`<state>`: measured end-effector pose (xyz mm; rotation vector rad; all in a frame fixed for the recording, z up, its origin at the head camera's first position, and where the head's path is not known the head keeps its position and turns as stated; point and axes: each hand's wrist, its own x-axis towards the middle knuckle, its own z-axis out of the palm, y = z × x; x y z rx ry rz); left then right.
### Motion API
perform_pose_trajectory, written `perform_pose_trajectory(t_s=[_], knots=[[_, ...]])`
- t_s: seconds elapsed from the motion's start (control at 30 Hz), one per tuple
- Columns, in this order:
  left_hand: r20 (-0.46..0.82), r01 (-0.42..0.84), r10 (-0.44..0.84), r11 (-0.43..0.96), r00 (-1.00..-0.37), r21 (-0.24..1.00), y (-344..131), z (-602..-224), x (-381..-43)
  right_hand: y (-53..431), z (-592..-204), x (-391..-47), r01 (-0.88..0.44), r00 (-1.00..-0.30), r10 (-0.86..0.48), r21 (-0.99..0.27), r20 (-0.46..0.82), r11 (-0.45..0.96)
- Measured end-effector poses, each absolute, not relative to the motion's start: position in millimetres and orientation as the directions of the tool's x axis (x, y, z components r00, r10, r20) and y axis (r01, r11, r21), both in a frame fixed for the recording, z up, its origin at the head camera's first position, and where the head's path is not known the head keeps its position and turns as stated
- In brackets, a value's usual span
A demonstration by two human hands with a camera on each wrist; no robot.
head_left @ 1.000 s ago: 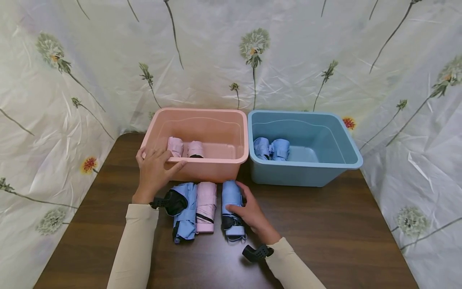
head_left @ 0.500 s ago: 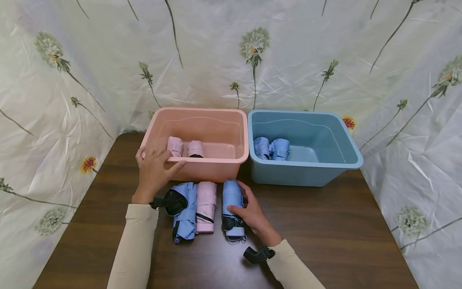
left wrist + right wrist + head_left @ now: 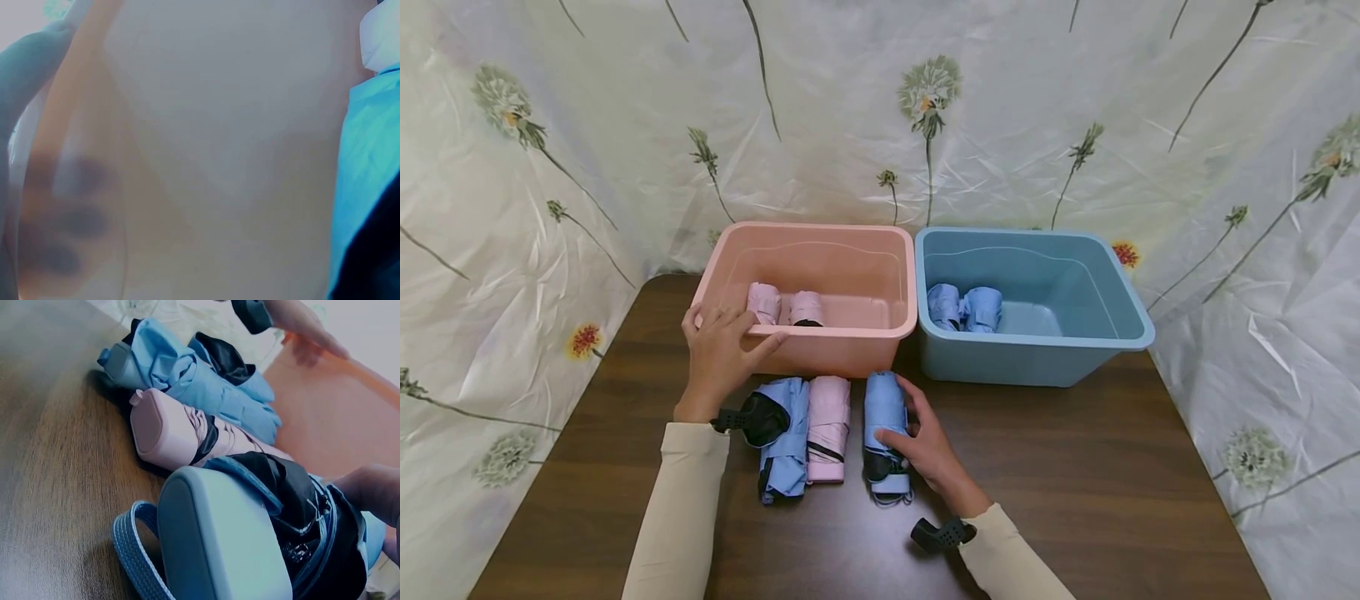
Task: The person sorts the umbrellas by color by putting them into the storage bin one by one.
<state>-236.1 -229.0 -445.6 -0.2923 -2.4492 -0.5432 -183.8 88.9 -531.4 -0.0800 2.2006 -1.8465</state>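
- Head view: the held blue umbrella (image 3: 883,404) is rolled, black lining bunched near its handle; it lies right of a pink umbrella (image 3: 828,425) and a second blue umbrella (image 3: 787,467); the right hand (image 3: 934,450) holds it, thumb across the top; the left hand (image 3: 718,358) grips the rim of the pink bin (image 3: 835,360); the surface (image 3: 1075,483) is dark wood-grain, before a floral sheet (image 3: 842,92).
- Left wrist view: dark fingertip shapes show through the bin wall, thumb outside.
- Right wrist view: a blocky pale-blue handle with a woven strap; the fingers hold the fabric beyond it.
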Motion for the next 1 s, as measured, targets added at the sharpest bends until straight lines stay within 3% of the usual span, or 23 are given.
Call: perform_pose_trajectory(t_s=[0.37, 0.63, 1.0], knots=[[0.605, 0.325, 0.080, 0.894, -0.792, 0.308, -229.8, -447.2, -235.8, 94.1, -529.2, -179.8, 0.143, -0.959, -0.223, -0.978, -0.175, 0.151], [0.609, 0.329, 0.082, 0.893, -0.789, 0.307, -228.3, -445.5, -235.7, 99.6, -499.5, -164.0, 0.151, -0.951, -0.248, -0.976, -0.187, 0.159], [0.615, 0.333, 0.080, 0.891, -0.785, 0.309, -227.6, -445.2, -235.2, 125.1, -519.3, -163.3, 0.097, -0.966, -0.226, -0.987, -0.123, 0.125]])
